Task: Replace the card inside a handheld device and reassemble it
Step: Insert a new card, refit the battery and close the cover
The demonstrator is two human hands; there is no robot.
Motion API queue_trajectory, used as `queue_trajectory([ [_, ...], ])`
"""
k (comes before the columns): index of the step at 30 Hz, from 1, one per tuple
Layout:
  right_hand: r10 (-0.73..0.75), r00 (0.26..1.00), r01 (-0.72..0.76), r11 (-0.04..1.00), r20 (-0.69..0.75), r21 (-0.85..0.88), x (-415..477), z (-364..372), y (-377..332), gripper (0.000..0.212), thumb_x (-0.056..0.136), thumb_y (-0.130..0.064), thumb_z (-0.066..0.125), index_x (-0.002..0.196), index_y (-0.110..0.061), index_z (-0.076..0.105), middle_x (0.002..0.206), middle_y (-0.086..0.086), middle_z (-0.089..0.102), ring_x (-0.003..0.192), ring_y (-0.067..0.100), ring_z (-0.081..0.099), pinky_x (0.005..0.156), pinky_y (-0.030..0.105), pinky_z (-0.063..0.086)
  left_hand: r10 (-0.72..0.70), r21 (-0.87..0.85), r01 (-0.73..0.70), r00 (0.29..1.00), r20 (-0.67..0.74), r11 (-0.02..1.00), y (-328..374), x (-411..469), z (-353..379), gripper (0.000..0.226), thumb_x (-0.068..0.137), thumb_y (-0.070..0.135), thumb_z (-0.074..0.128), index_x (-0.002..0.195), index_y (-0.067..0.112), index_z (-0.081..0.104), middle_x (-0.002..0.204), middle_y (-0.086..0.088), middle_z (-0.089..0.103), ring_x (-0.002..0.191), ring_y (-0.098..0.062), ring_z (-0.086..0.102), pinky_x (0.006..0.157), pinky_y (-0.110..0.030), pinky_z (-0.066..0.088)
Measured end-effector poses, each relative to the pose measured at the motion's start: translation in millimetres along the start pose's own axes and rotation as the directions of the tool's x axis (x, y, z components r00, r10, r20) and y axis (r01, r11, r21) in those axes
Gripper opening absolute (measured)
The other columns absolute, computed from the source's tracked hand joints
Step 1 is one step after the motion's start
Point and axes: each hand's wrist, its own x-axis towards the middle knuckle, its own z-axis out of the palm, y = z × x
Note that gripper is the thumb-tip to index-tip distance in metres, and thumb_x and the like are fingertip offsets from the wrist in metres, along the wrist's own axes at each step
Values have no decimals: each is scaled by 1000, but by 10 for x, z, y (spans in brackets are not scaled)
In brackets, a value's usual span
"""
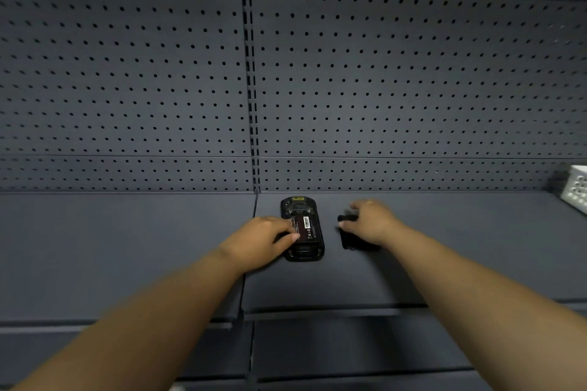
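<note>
A black handheld device lies face down on the dark shelf, its back open, showing a dark battery with a white barcode label. My left hand grips the device's left edge, thumb resting on the battery. To the right, my right hand covers a black back cover lying on the shelf, fingers curled over it. No card is visible.
A dark pegboard wall rises right behind the shelf, with a slotted upright at its middle. A white perforated basket stands at the far right. The shelf's front edge runs under my forearms.
</note>
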Motion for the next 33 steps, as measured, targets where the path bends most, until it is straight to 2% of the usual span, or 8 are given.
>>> queue_trajectory([
  [5,-18,930,-7,998,366,67,35,-86,280,85,77,-45,70,146,-16,29,152,5,35,137,24,37,114,36,29,-15,-40,14,999,-45,999,7,-2,46,34,93,33,49,122,17,59,132,-6,58,120,-19,54,104,-27,39],
  [11,-26,938,11,999,346,45,180,-50,360,101,72,-43,76,150,-15,18,155,6,27,141,26,29,118,39,25,-30,-53,28,999,-35,998,-5,-3,44,40,91,36,53,127,17,56,138,-4,54,126,-16,49,108,-26,35],
  [16,44,934,-51,999,354,10,243,-83,336,74,62,-45,82,122,-10,56,125,10,60,114,28,56,101,39,46,-23,-28,23,1000,-14,999,1,5,17,41,91,36,52,128,19,54,140,-3,51,128,-15,47,109,-26,33],
  [19,32,970,-84,974,242,209,274,-132,348,46,71,-25,80,106,-4,59,106,11,64,99,27,60,91,36,48,-22,-25,22,1000,-7,999,-12,-4,11,43,90,38,54,129,20,53,142,-1,49,129,-15,45,110,-26,32],
  [21,-16,986,-81,819,164,568,279,-207,334,17,80,-2,69,89,-7,56,87,9,61,79,21,59,77,30,50,-32,-28,32,999,-3,999,-22,-10,6,49,87,41,57,132,21,49,143,-1,49,130,-15,44,111,-27,32],
  [25,-97,991,-46,377,89,925,318,-296,117,30,86,13,53,111,-4,55,85,9,60,75,20,59,75,31,52,-63,-42,64,997,34,997,-28,-27,0,72,81,48,62,142,23,32,146,-4,42,133,-18,39,113,-31,31],
  [29,-102,993,-16,336,53,942,359,-102,-205,38,82,15,57,116,-1,53,90,8,59,87,24,59,90,39,50,-62,-113,67,997,49,991,-42,-41,33,105,70,51,72,148,24,8,155,0,24,141,-15,26,115,-28,22],
  [33,-102,995,23,366,16,930,376,154,-384,28,80,13,62,100,-6,57,86,5,59,80,17,59,80,26,51,-28,-114,23,999,-37,993,-59,-43,80,114,67,50,75,149,23,0,159,4,7,146,-9,9,120,-27,14],
])
